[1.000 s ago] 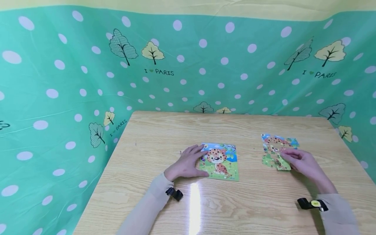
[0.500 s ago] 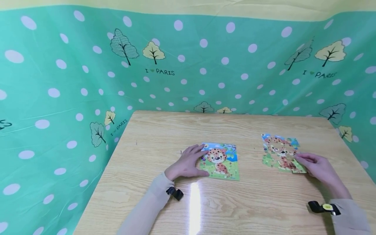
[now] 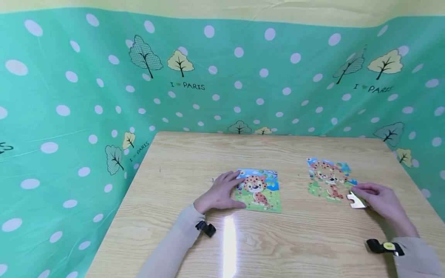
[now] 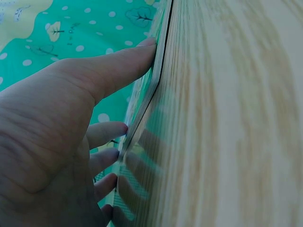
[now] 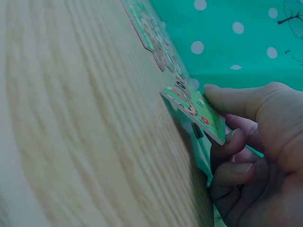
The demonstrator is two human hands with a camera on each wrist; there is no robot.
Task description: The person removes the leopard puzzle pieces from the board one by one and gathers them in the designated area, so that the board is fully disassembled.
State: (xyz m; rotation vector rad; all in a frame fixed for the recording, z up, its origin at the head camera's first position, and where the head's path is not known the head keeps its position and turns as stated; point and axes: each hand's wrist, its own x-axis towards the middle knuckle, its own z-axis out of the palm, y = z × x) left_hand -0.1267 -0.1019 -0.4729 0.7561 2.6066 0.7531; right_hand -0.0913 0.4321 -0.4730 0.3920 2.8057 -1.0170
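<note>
My left hand (image 3: 222, 193) rests on the left side of a square leopard picture card (image 3: 260, 193), fingers spread at its upper left and thumb along the lower edge. In the left wrist view the thumb (image 4: 123, 61) lies straight over the card's edge. At the right, my right hand (image 3: 380, 200) pinches a jigsaw piece (image 3: 358, 202) between thumb and fingers. The right wrist view shows that piece (image 5: 208, 116) tilted, green with a red flower; its face looks pale in the head view. Up and left of it lies a jigsaw puzzle (image 3: 323, 177) of the same leopard, notched at the lower right.
The wooden table (image 3: 187, 162) carries both pictures, with bare wood between them. A bright light streak (image 3: 229, 243) reflects near the front. Green dotted cloth (image 3: 194, 112) hangs behind and to the sides. Both wrists wear black straps.
My right hand has moved right and slightly nearer with the piece, away from overlapping the puzzle. The piece has tilted and turned pale in the head view. My left hand stays put.
</note>
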